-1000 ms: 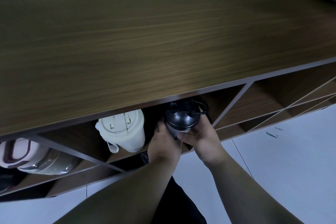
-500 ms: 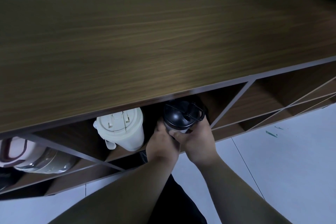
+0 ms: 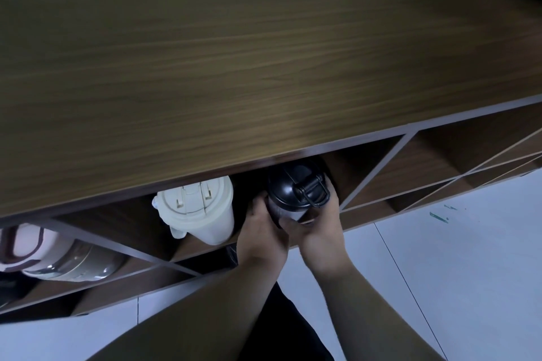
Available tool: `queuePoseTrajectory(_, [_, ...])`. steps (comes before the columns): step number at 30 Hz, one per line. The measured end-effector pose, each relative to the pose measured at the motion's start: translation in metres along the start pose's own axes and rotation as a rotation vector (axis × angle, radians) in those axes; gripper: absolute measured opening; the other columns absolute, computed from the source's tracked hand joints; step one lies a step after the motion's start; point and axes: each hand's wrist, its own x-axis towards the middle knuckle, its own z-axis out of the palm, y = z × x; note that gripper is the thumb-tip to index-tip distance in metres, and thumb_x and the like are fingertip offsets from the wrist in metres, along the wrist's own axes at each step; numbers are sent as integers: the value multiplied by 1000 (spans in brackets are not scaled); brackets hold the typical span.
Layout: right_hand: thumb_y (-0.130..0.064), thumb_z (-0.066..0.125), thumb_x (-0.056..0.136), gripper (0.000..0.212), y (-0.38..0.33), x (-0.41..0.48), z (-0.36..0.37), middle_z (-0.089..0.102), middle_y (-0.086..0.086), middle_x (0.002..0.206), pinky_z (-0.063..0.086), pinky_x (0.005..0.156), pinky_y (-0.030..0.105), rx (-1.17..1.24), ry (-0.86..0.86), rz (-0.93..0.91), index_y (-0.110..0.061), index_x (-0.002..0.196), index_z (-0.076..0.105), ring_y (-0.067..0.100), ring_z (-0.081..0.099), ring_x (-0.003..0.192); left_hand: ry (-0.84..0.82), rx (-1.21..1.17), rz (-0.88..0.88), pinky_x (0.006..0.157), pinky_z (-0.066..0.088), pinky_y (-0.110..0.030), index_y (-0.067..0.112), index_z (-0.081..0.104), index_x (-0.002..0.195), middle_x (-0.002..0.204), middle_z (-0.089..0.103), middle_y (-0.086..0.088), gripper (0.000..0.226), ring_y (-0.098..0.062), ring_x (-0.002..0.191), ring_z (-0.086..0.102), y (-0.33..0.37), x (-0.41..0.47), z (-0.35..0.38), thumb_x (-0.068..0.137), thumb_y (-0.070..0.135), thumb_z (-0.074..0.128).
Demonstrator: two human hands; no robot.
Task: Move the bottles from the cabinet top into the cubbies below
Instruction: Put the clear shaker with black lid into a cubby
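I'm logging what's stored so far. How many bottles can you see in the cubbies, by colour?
Black bottle, held by both hands: 1
Cream bottle: 1
Pink-and-silver bottle: 1
Total: 3

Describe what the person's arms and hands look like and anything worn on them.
Both forearms are bare with no sleeves in view. The left hand and right hand wear no gloves, and no rings, watch or bands show. Dark clothing shows between the arms lower down.

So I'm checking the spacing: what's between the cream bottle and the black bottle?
Nothing in the head view: only a dark bare gap, with the left hand at its front edge between cream bottle and black bottle.
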Motion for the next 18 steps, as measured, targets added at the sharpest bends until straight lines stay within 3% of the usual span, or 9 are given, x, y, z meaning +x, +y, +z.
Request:
queuePoseTrajectory(2, [18, 75, 74, 79, -1, 5, -10, 69, 2, 124, 52, 89, 24, 101, -117, 2, -17, 140, 49, 10, 66, 115, -19, -84, -52, 81, 44, -29, 24, 48, 138, 132, 59, -3, 54, -26, 114, 63, 5, -2, -4, 86, 24, 65])
queuePoseTrajectory(5, [6, 84, 75, 68, -2, 13, -15, 73, 2, 120, 56, 92, 32, 115, -156, 34, -17, 133, 56, 16, 69, 113, -16, -134, -51, 81, 51, -34, 27, 48, 137, 130, 62, 0, 62, -25, 113, 65, 7, -2, -4, 80, 35, 71])
queuePoseTrajectory(9, [-3, 88, 70, 64, 1, 13, -14, 76, -7, 109, 56, 90, 34, 13, -112, 79, -26, 122, 60, 9, 71, 104, -6, -131, -66, 79, 51, -34, 26, 47, 137, 129, 64, -1, 60, -27, 112, 66, 6, -3, -3, 82, 35, 70])
queuePoseTrajectory(14, [-9, 91, 64, 72, 0, 12, -8, 73, -10, 107, 55, 79, 19, -89, -46, 70, -26, 124, 55, -1, 69, 98, 9, -134, -61, 78, 45, -31, 24, 45, 140, 131, 64, -3, 57, -28, 113, 65, 6, -4, -2, 87, 32, 64])
queuePoseTrajectory(18, [-22, 92, 60, 77, 6, 10, -3, 69, -8, 117, 58, 85, 27, -90, 12, 92, -30, 125, 51, 2, 69, 102, 23, -121, -54, 82, 50, -35, 21, 44, 141, 132, 63, -6, 55, -30, 112, 65, 7, -4, -2, 90, 31, 61])
